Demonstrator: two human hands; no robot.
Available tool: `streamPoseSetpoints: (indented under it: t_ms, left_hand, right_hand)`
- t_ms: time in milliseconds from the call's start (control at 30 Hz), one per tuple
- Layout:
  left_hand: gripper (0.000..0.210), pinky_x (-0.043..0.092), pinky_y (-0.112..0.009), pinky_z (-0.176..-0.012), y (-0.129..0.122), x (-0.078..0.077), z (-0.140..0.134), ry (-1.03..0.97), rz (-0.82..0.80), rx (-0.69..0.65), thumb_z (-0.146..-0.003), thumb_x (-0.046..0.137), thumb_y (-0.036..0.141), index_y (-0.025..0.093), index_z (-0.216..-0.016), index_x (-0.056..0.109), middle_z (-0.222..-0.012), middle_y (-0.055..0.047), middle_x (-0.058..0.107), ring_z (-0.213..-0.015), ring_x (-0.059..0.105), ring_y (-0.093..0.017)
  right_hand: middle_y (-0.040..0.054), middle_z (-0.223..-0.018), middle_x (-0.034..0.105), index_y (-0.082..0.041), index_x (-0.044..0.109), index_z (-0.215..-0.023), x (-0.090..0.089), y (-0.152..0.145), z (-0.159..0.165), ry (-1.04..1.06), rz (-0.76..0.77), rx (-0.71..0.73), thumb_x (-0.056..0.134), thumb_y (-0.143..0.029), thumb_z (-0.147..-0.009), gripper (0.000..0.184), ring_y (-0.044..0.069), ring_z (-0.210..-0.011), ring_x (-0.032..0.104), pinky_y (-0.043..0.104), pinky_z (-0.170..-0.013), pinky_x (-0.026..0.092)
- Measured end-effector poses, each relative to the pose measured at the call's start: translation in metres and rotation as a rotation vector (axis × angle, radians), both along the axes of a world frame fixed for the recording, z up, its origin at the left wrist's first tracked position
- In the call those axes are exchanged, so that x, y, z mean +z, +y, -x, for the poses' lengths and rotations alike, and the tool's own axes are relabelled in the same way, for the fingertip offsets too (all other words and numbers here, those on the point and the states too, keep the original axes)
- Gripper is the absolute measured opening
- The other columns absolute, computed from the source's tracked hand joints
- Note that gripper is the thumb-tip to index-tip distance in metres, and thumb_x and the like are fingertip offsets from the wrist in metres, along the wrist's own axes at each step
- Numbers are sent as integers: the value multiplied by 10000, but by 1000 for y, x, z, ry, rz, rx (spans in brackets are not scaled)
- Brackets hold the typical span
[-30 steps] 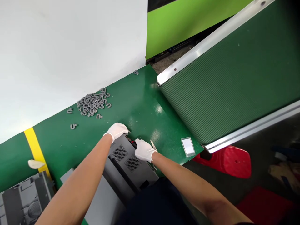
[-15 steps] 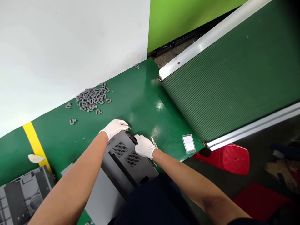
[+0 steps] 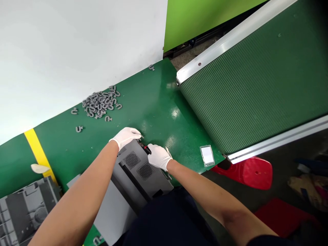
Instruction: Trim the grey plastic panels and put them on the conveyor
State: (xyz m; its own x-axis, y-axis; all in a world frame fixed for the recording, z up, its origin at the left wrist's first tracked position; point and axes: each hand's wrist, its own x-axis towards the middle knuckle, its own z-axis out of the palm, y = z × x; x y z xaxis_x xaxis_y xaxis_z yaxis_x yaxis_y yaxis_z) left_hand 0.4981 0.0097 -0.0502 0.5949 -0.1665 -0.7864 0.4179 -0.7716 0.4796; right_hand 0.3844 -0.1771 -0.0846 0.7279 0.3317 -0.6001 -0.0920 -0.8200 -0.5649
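Observation:
A grey plastic housing [image 3: 133, 171] with two square vent grilles lies tilted on the green table, close to my body. My left hand [image 3: 127, 137], in a white glove, rests at its far corner, the fingertips pinched around a small grey piece [image 3: 141, 137]. Gripped in my gloved right hand [image 3: 159, 157] is a small hand tool with a black and red handle [image 3: 147, 149]. Its tip points at the same corner, near my left fingertips; the exact working end is too small to make out.
Several grey U-shaped clips [image 3: 99, 105] lie piled by the white wall. A clear-cased card [image 3: 207, 155] sits near the table's right edge. Beyond it rises a ribbed green conveyor [image 3: 246, 82], with a red stool [image 3: 257, 172] below. Another grey moulded part [image 3: 28, 208] lies at left.
The view has shifted slightly. Both hands stay at the housing's corner, and the tool's red band and front end show a little more clearly.

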Motion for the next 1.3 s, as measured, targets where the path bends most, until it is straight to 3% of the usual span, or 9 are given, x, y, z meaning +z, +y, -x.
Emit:
streamPoseSetpoints:
  t_ms: [67,167,267,400,500,733,1100,1300]
  left_hand:
    - [264,521,-333,-888,0,-2,0,-4,8,-10,-730,702,411,249,-904,817,-1015,-21,811,-1024,701,-268]
    - [263,524,-331,-903,1,-4,-1,-11,19,-15,-719,713,399,240,-901,817,-1006,-28,814,-1011,707,-264]
    - [267,525,-328,-907,1,-4,0,-7,21,-4,-721,710,389,236,-912,816,-1020,-30,815,-1015,710,-261]
    - [261,516,-331,-919,0,-4,0,-3,18,1,-725,705,371,235,-917,816,-1048,-28,814,-1036,707,-260]
    - [250,517,-332,-907,1,-5,0,2,22,12,-723,703,358,239,-912,816,-1044,-23,815,-1037,707,-257]
    - [231,522,-332,-866,0,-3,1,17,7,41,-719,702,337,261,-904,818,-1023,-5,815,-1023,705,-251]
    - [241,527,-327,-846,-1,-3,2,10,-4,76,-710,717,349,257,-908,822,-1001,-8,815,-982,706,-243]
    - [252,530,-350,-887,-1,-3,2,2,-13,46,-716,705,363,252,-909,823,-1011,-22,814,-996,708,-261]
  right_hand:
    - [97,-1035,736,-217,627,-1083,1,1,-2,14,11,-8,507,-392,-960,245,262,-922,695,330,-764,469]
    - [88,-980,746,-222,635,-1056,3,4,-4,1,50,16,281,-631,-1049,541,258,-911,703,344,-777,490]
    - [130,-1061,738,-188,640,-1138,5,7,-6,-53,92,82,139,-549,-1094,620,252,-1004,692,358,-860,498]
    - [160,-1202,696,-188,592,-1338,8,12,-7,-97,90,184,237,-335,-1106,449,261,-1092,661,399,-946,496]
    - [151,-1207,691,-213,566,-1378,8,17,-5,-105,110,200,216,-270,-1099,451,253,-1072,676,408,-936,520]
    - [190,-1007,733,-104,637,-1148,-4,30,-3,-52,220,82,94,-516,-1093,683,273,-960,744,383,-847,569]
    - [225,-1172,713,-119,597,-1328,-1,14,-13,-35,165,179,233,-478,-1098,561,286,-1087,724,395,-923,547]
    - [166,-1043,749,-149,655,-1123,0,16,-10,-29,204,70,109,-571,-1083,692,266,-968,747,376,-848,557]
